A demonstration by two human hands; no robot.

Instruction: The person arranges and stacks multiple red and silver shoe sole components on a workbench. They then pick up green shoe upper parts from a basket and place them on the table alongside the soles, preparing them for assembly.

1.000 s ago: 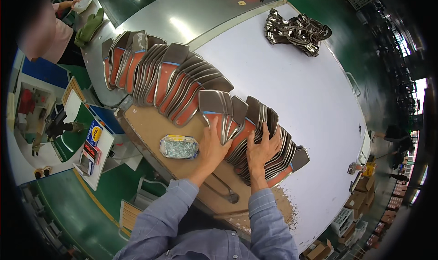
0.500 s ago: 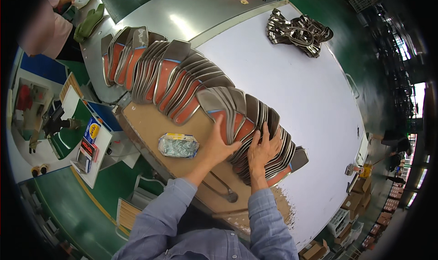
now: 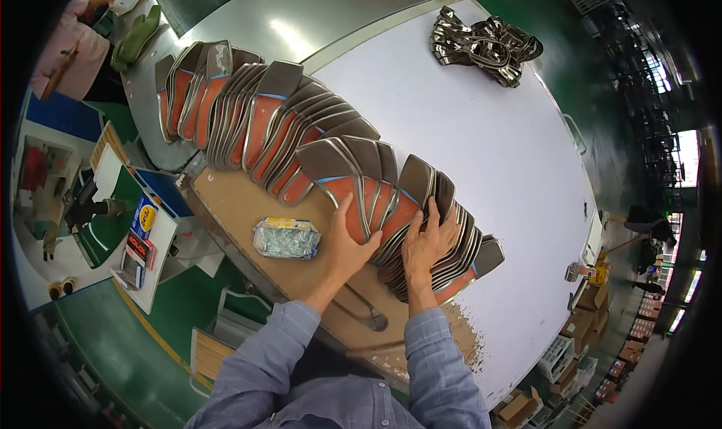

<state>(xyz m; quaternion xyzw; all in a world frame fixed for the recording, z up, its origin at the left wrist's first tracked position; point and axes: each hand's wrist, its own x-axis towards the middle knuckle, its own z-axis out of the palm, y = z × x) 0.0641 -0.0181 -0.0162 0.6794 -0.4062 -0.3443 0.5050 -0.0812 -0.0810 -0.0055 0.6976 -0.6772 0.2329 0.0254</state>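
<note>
White bench top (image 3: 481, 128) fills most of the view and bends with the lens. At its near edge lies a brown board (image 3: 241, 203), worn and with crumbs on its lower right part. Across both runs a long row of insoles (image 3: 301, 143), orange in the middle with grey rims, each one leaning on the next like fallen cards. The row starts at the upper left on a grey metal surface (image 3: 263, 23) and ends near the right edge of the board.

Both hands of the person rest on the near end of this row. The left hand (image 3: 347, 242) lies flat on an orange insole, fingers stretched and close together, the thumb toward the board. The right hand (image 3: 427, 237) lies just beside it, fingers spread a little over the grey rims. Neither grip closes around anything; both only press from above. Blue shirt sleeves (image 3: 286, 354) come in from the lower edge.

At the far side of the bench, well apart from the hands, lies a pile of dark shiny pieces (image 3: 485, 44). On the board, left of the left hand, lies a small packet (image 3: 286, 238) in clear wrap with a yellow edge. Near the left wrist a dark tool (image 3: 365, 312) lies on the board. At the upper left, another person's pink sleeve (image 3: 71, 49) shows.
</note>
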